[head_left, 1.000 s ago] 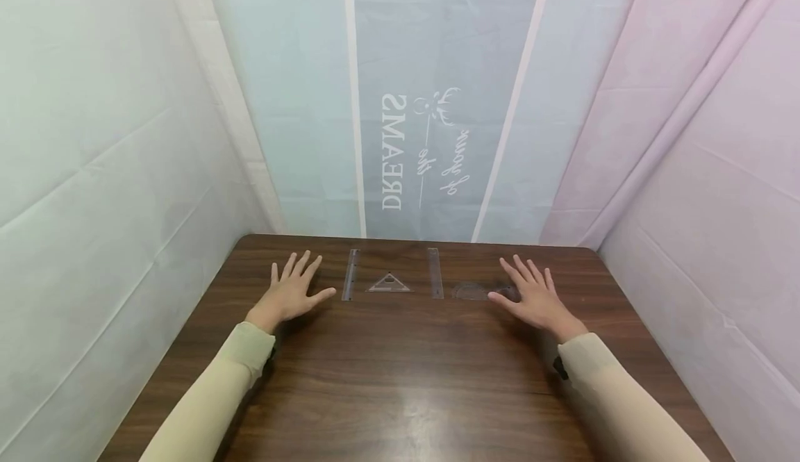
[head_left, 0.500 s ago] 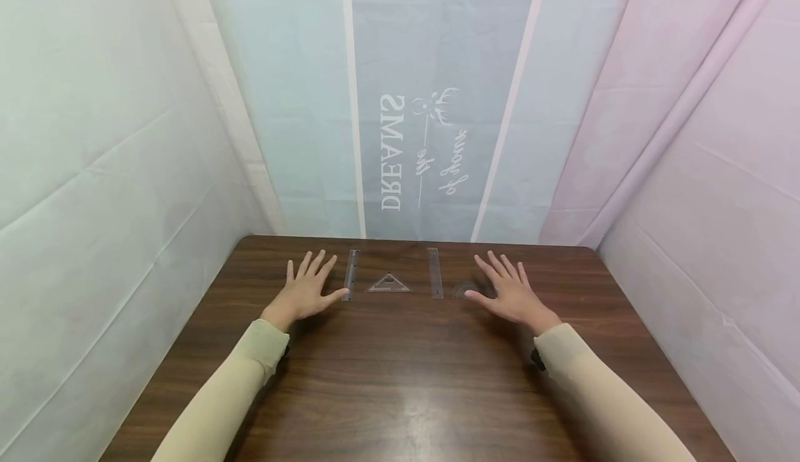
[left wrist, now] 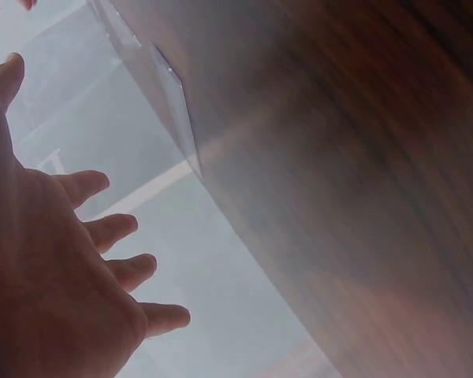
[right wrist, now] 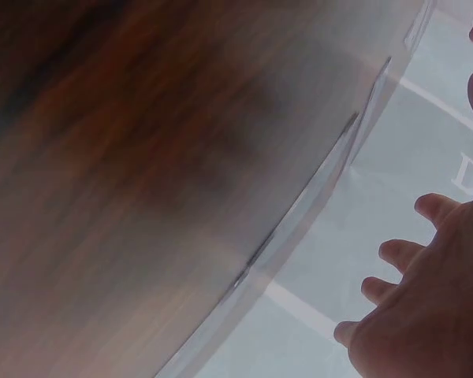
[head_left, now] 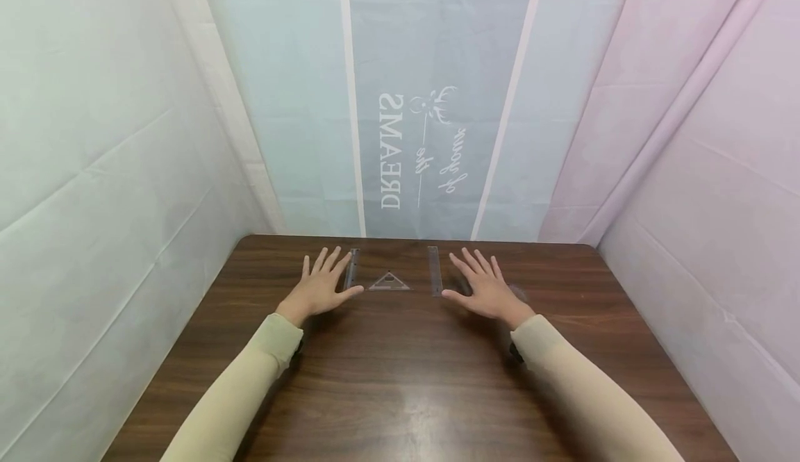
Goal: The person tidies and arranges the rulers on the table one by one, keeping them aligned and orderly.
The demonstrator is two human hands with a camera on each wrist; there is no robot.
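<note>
Set square point(head_left: 390, 286) far on desk point(head_left: 400, 365), between left ruler point(head_left: 354, 264) and right ruler point(head_left: 435, 271) | left hand point(head_left: 320, 291), right hand point(head_left: 487, 291) flank it, fingers point(left wrist: 114, 234) spread, grasping nothing | such thin pieces probably need light, even edge contact

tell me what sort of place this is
Probably a screened-off indoor workspace, perhaps a makeshift booth: a sheet printed DREAMS hangs behind a wood-grain table, on which a clear triangular set square lies.
</note>
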